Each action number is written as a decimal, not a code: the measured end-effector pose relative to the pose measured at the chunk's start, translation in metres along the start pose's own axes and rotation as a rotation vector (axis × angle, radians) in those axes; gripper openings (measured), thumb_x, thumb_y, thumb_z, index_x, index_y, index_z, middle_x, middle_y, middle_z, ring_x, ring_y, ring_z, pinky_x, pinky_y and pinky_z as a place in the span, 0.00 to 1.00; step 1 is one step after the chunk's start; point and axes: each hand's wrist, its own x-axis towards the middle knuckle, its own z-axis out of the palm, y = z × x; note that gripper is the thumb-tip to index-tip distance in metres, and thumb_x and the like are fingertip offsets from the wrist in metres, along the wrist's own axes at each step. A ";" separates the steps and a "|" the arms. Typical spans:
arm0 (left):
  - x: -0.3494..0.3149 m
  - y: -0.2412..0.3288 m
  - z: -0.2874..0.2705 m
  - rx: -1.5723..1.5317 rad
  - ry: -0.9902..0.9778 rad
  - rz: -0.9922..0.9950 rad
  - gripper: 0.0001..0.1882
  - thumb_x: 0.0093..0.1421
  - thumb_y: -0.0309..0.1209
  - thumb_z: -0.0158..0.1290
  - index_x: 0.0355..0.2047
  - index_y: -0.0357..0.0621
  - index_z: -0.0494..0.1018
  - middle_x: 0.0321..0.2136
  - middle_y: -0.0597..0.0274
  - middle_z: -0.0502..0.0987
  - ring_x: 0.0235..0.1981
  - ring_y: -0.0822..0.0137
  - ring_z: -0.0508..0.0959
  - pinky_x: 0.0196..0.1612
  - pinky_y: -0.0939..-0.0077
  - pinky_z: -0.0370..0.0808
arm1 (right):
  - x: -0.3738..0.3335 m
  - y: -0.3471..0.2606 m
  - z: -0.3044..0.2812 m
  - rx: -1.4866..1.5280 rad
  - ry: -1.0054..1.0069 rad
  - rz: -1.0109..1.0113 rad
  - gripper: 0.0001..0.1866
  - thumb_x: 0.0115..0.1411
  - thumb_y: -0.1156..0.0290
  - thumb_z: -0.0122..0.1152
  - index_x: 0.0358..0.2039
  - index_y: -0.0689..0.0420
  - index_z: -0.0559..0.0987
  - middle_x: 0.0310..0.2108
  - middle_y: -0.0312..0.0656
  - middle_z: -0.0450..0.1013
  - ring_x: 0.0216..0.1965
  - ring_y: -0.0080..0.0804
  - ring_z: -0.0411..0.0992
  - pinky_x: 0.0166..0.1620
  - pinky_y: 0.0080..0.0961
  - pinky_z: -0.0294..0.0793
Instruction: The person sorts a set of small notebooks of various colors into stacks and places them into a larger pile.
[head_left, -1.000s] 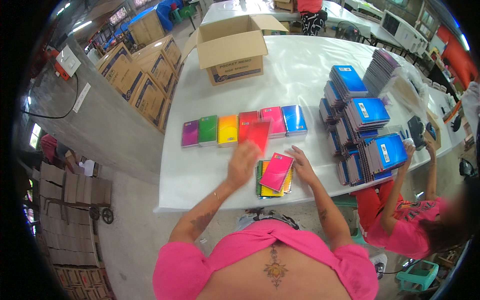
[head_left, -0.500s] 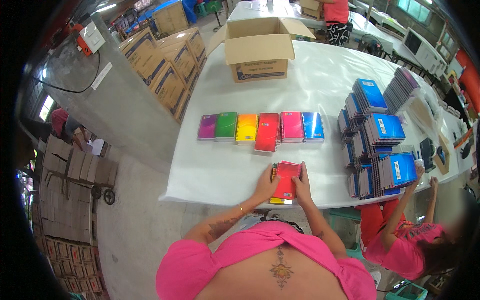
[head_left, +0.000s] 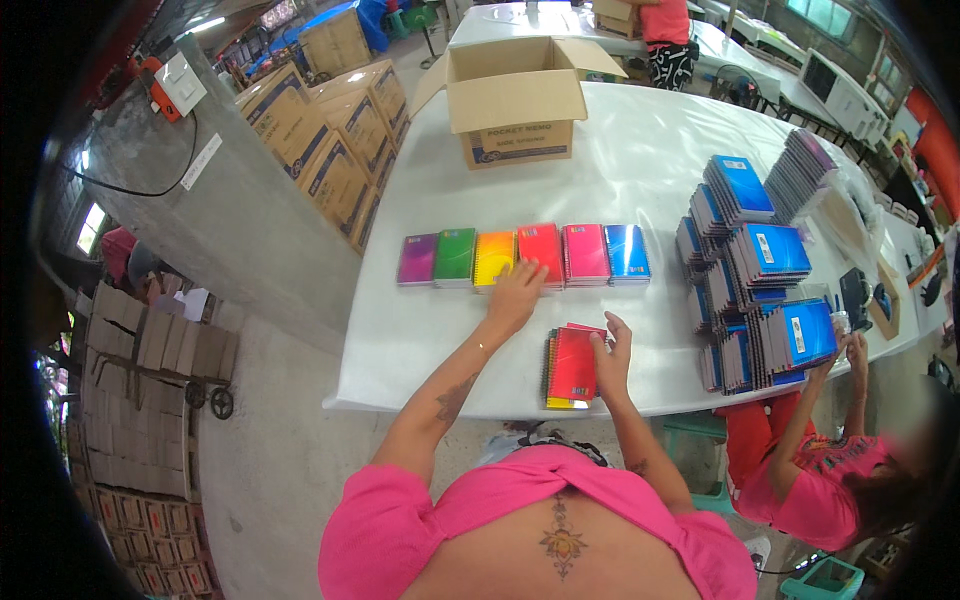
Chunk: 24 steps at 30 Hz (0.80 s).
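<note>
Six short piles of pocket spiral notebooks stand in a row: purple [head_left: 417, 259], green [head_left: 455, 255], yellow [head_left: 492, 252], red [head_left: 538, 243], pink [head_left: 586, 252] and blue [head_left: 628, 252]. My left hand [head_left: 516, 298] reaches forward, fingers spread and touching the near edge of the red pile beside the yellow one. Nearer me, a small stack of notebooks [head_left: 574, 365] has a red cover on top, with yellow and green edges showing beneath. At its right side, my right hand [head_left: 614, 358] grips it, thumb over the cover; some fingers are partly hidden.
An open cardboard box [head_left: 518, 110] stands on the white table [head_left: 440, 345]. Tall piles of blue notebooks [head_left: 765, 250] rise at the right, where a seated co-worker in pink [head_left: 815, 490] works. Sealed cartons [head_left: 340, 150] and a concrete pillar [head_left: 210, 210] are left of the table.
My left hand has left the small stack and moved forward to the row. The red notebook that jutted toward me now lines up with its neighbours. My right hand stays at the stack.
</note>
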 end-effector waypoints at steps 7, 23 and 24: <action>-0.003 -0.012 -0.004 -0.092 -0.185 -0.041 0.25 0.63 0.37 0.53 0.59 0.42 0.69 0.61 0.45 0.67 0.61 0.47 0.67 0.62 0.51 0.63 | -0.014 0.019 -0.011 -0.022 0.159 0.095 0.23 0.61 0.73 0.58 0.58 0.54 0.71 0.57 0.44 0.66 0.59 0.41 0.64 0.59 0.40 0.62; -0.091 -0.270 -0.080 -0.294 -0.279 -1.087 0.29 0.53 0.49 0.64 0.43 0.35 0.79 0.41 0.44 0.81 0.45 0.48 0.80 0.49 0.58 0.75 | 0.138 0.003 0.031 -0.934 -0.256 -0.544 0.20 0.58 0.77 0.58 0.52 0.54 0.77 0.53 0.45 0.74 0.55 0.45 0.70 0.56 0.43 0.68; -0.092 -0.269 -0.074 -0.294 -0.216 -1.092 0.28 0.53 0.48 0.65 0.42 0.36 0.79 0.38 0.46 0.82 0.42 0.51 0.81 0.48 0.60 0.75 | 0.141 0.003 0.026 -0.904 -0.327 -0.575 0.17 0.59 0.76 0.58 0.50 0.53 0.79 0.49 0.43 0.76 0.53 0.44 0.71 0.53 0.42 0.70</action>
